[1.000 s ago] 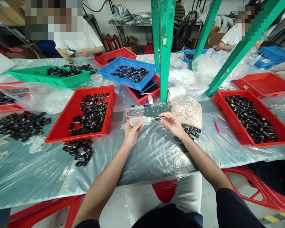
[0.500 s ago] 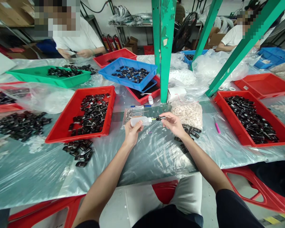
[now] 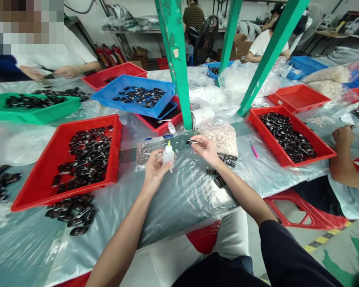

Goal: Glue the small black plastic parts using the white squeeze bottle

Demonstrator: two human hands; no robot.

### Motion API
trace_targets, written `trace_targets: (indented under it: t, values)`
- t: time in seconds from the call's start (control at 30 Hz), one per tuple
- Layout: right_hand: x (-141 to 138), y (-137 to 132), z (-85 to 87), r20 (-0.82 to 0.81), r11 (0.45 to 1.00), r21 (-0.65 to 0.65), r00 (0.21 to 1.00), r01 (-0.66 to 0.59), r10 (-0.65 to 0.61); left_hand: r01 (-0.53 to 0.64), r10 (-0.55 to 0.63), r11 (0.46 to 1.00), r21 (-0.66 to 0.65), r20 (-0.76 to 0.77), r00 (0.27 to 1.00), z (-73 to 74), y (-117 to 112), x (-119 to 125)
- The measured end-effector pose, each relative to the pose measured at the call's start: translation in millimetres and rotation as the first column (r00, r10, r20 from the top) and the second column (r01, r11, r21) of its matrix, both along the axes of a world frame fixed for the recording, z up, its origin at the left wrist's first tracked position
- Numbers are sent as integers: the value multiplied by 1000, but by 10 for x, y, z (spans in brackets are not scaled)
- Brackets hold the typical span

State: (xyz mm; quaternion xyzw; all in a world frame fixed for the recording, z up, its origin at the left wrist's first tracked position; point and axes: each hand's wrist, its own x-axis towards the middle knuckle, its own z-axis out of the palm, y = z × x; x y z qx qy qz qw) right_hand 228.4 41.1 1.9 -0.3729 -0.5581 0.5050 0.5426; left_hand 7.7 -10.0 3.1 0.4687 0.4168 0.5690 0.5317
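While the left hand [image 3: 155, 169] is wrapped around a translucent white plastic squeeze bottle [image 3: 168, 158], yellow tip up, the right hand [image 3: 206, 149] pinches a small glossy black piece [image 3: 190, 142] in its fingertips, apart from the tip, both above the table. Judged best: bottle tip-up when idle, light squeeze, piece gripped by one end, fingers clear. Around: clear bag of beige bits [image 3: 223, 139] by right hand; loose black pieces [image 3: 219, 182] crowding right forearm; red plastic tray [image 3: 116, 155] left; green metal post [image 3: 181, 71] beyond, limiting far reach.
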Motion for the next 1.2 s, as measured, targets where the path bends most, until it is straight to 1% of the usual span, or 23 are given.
trace_targets:
  t: [0.07, 0.13, 0.2, 0.27, 0.4, 0.47, 0.6, 0.63, 0.67, 0.7, 0.73, 0.77, 0.8, 0.83, 0.87, 0.9, 0.93, 1.0, 1.03, 1.1, 1.2]
  values:
    - [2, 30, -20, -21, 1000, -13, 1000, 15, -15, 90, -88, 996, 11, -108, 990, -33, -48, 60]
    - [-4, 51, -37, -35, 999, -41, 999, 30, -32, 188, -173, 982, 34, -266, 949, -75, -110, 133]
    - [-17, 58, -43, -37, 996, -76, 998, 43, -46, 254, -198, 964, 75, -432, 880, -122, -175, 209]
    - [-28, 56, -40, -32, 994, -98, 998, 49, -53, 288, -178, 950, 121, -550, 816, -172, -227, 280]
    - [-17, 68, -28, -5, 994, -96, 999, 46, -47, 369, -183, 918, 144, -673, 717, -266, -256, 373]
    - [3, 80, -25, 24, 996, -84, 999, 39, -37, 412, -196, 900, 141, -713, 673, -277, -237, 369]
    - [32, 99, -34, 50, 996, -76, 998, 35, -31, 512, -253, 853, 102, -778, 576, -203, -154, 211]
    - [34, 104, -44, 51, 996, -79, 998, 37, -33, 526, -266, 846, 86, -787, 557, -182, -123, 152]
    - [33, 110, -57, 48, 996, -82, 998, 40, -37, 523, -269, 849, 78, -788, 554, -168, -87, 96]
    - [31, 116, -74, 43, 996, -81, 998, 41, -37, 491, -249, 867, 85, -779, 575, -166, -49, 49]
    - [26, 122, -93, 37, 997, -75, 999, 37, -34, 427, -198, 898, 104, -772, 604, -176, -11, 16]
    - [22, 128, -112, 31, 997, -64, 999, 31, -29, 344, -118, 929, 135, -774, 622, -197, 27, 0]
    - [16, 132, -129, 27, 998, -50, 999, 25, -23, 268, -24, 946, 180, -788, 616, -227, 61, 1]
    - [11, 134, -142, 26, 999, -37, 1000, 19, -18, 220, 66, 946, 238, -806, 588, -264, 90, 17]
    - [7, 134, -150, 27, 999, -27, 999, 17, -17, 211, 142, 930, 301, -824, 549, -305, 112, 46]
    - [3, 132, -153, 33, 1000, -25, 999, 18, -17, 242, 196, 902, 357, -839, 507, -347, 128, 80]
    - [0, 127, -149, 42, 999, -28, 999, 21, -19, 302, 224, 868, 394, -854, 470, -389, 139, 117]
    - [-3, 115, -128, 60, 999, -35, 998, 25, -23, 418, 243, 806, 419, -878, 411, -466, 148, 175]
    - [-3, 108, -114, 68, 999, -34, 997, 26, -24, 456, 248, 788, 414, -891, 380, -500, 150, 192]
    - [-2, 95, -82, 74, 999, -27, 997, 28, -26, 498, 261, 768, 402, -907, 330, -554, 152, 198]
    - [0, 78, -48, 73, 999, -28, 997, 29, -26, 506, 298, 752, 422, -903, 310, -588, 156, 174]
